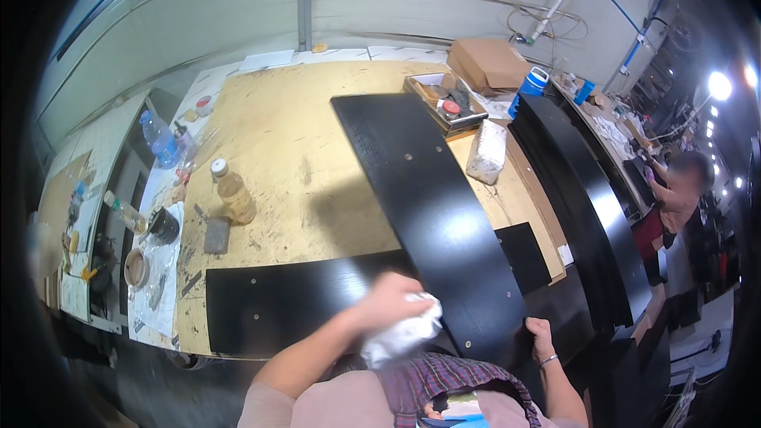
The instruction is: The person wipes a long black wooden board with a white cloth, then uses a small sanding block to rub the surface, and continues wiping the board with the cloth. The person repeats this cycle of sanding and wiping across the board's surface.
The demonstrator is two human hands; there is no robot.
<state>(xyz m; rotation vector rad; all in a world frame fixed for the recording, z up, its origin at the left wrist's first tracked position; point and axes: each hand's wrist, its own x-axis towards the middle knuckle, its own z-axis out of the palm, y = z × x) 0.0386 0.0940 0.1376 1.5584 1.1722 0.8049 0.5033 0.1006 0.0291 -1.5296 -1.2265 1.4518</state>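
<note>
My left hand (390,299), slightly blurred, is closed on a crumpled white cloth (404,334). It is over the near end of a long glossy black panel (432,190) with small round holes. This panel slants across the table and overlaps the right end of another black panel (301,293) along the near edge. My right hand (541,339) is curled at the long panel's near right edge, its fingertips partly hidden. A smaller black piece (523,257) lies to the right of the long panel.
A yellowish worktable (277,111) bears a bottle of amber liquid (234,194), a grey block (217,235) and a black cup (163,226). Farther right are an open box (444,99), a white-wrapped block (487,152) and stacked black panels (583,190). Another person (678,198) is at far right.
</note>
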